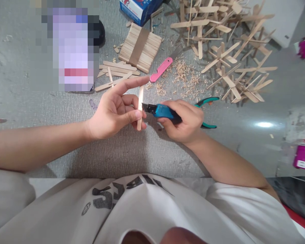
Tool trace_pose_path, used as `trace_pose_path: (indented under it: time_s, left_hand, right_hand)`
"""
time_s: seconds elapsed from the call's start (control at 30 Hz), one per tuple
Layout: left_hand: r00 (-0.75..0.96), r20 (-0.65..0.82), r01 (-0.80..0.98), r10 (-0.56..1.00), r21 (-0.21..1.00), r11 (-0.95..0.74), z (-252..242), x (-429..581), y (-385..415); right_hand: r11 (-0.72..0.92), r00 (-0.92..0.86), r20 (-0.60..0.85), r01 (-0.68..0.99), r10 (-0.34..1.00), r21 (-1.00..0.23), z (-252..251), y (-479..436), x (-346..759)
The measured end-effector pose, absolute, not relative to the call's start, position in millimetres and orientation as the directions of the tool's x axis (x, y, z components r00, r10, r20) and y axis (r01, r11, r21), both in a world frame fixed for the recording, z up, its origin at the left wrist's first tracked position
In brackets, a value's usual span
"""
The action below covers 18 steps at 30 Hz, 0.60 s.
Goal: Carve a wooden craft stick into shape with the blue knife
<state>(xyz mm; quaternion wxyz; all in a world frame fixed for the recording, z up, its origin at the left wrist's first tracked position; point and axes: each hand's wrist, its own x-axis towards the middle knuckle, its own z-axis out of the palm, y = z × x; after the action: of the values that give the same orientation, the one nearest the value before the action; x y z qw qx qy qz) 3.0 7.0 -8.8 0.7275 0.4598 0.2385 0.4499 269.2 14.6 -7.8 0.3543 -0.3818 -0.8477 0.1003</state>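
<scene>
My left hand (119,108) pinches a wooden craft stick (140,101) between thumb and fingers, its index finger stretched out past the stick. The stick stands nearly lengthwise away from me. In my right hand (184,118) is a blue and black utility knife (165,112), fingers wrapped round its handle. Its short blade points left, at or very near the stick's right edge; I cannot tell whether it cuts in. Just beyond the left fingertip lies a pink folding knife (161,69), its blade out. Pliers with teal handles (208,101) lie partly hidden behind my right hand.
A banded bundle of craft sticks (148,47) and loose sticks (119,69) lie beyond my left hand. Wood shavings (185,74) are scattered near the pink knife. Crossed-stick assemblies (226,57) pile up at far right. A blue and white box (141,10) and a blurred-out object (72,51) stand at the back.
</scene>
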Motion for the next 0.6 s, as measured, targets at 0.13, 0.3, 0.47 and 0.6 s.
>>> trace_pose_path:
  time_s: [0.13,0.3,0.47,0.6]
  left_hand:
    - [0.474,0.059,-0.419,0.879,0.892,0.167,-9,5,4]
    - [0.465,0.033,-0.363,0.885,0.918,0.157,-7,6,-2]
    - [0.531,0.079,-0.272,0.844,0.959,0.082,-5,9,-11]
    - [0.565,0.088,-0.231,0.82,0.971,0.055,-6,11,-14]
  right_hand:
    - [0.603,-0.333,0.546,0.664,0.768,-0.443,-11,16,269]
    - [0.67,-0.321,0.612,0.54,0.723,-0.509,-9,14,269]
    - [0.763,-0.487,0.592,0.481,0.642,-0.431,0,6,266]
    - [0.82,-0.595,0.567,0.454,0.57,-0.348,-1,0,265]
